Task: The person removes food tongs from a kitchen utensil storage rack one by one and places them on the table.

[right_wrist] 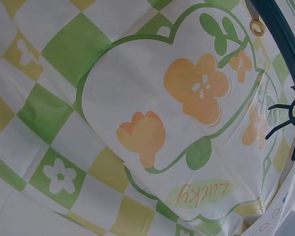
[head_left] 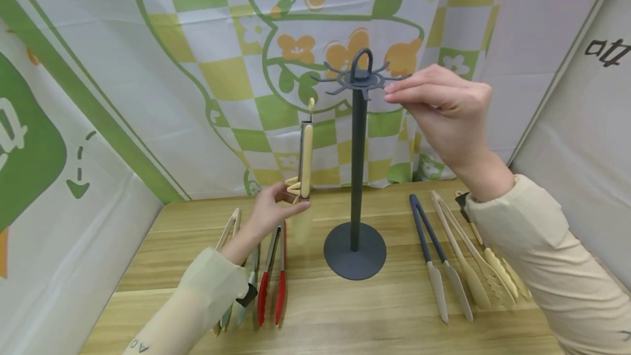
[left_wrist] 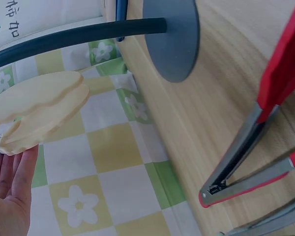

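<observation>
My left hand (head_left: pixel 273 207) holds cream-yellow tongs (head_left: pixel 307 160) by their lower end, to the left of a dark grey utensil stand (head_left: pixel 358 174). The tongs are upright off the table, pull ring at the top. In the left wrist view, their scalloped heads (left_wrist: pixel 44 103) lie above the fingers of the left hand (left_wrist: pixel 12 196). My right hand (head_left: pixel 443 103) pinches at a right-side hook on the stand's top, its thumb mostly hidden. The right wrist view shows the stand's hooks (right_wrist: pixel 280 110) at its edge, but no hand.
Red-tipped tongs (head_left: pixel 272 278) and other tongs lie on the wooden table (head_left: pixel 345 316) at left. On the right lie blue-handled tongs (head_left: pixel 439 262), beige tongs (head_left: pixel 468 256) and pale yellow tongs (head_left: pixel 500 273), partly behind the right sleeve. A patterned curtain (head_left: pixel 207 86) hangs behind.
</observation>
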`<state>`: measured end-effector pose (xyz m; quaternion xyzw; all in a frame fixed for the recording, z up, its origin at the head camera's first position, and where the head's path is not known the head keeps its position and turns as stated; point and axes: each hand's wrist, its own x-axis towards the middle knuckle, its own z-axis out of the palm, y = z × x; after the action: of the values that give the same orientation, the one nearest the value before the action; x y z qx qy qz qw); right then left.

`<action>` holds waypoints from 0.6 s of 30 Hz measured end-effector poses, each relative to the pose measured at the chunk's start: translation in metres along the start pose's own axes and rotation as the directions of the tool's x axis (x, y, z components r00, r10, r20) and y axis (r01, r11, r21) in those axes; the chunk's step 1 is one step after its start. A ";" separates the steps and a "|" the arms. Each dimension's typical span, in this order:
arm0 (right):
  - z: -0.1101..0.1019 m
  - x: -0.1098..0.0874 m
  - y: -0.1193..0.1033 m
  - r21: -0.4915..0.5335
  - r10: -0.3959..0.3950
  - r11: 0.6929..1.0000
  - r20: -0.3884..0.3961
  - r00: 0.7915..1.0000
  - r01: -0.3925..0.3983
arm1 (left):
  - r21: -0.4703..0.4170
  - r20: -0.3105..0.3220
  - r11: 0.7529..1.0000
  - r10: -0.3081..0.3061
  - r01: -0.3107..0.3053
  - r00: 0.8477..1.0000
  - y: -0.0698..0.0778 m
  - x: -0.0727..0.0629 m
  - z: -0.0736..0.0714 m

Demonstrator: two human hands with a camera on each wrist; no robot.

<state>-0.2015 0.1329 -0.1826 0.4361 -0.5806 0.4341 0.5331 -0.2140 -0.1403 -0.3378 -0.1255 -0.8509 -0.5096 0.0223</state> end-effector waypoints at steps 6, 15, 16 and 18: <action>0.000 0.000 0.000 0.006 -0.001 1.000 -0.002 1.000 0.001 | 0.012 0.012 0.999 -0.043 0.043 0.999 -0.005 -0.007 -0.003; 0.000 0.000 0.000 -0.002 -0.007 1.000 0.003 1.000 0.007 | 0.086 -0.030 0.994 -0.066 0.068 0.997 -0.013 -0.017 -0.009; 0.000 0.000 0.000 -0.003 -0.009 1.000 0.004 1.000 0.009 | 0.097 -0.039 0.993 -0.071 0.074 0.997 -0.013 -0.019 -0.010; 0.000 0.000 0.000 -0.003 -0.012 1.000 0.005 1.000 0.012 | 0.110 -0.056 0.990 -0.086 0.092 0.995 -0.014 -0.022 -0.012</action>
<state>-0.2015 0.1329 -0.1827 0.4397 -0.5802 0.4289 0.5349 -0.1971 -0.1608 -0.3474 -0.0728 -0.8822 -0.4644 0.0282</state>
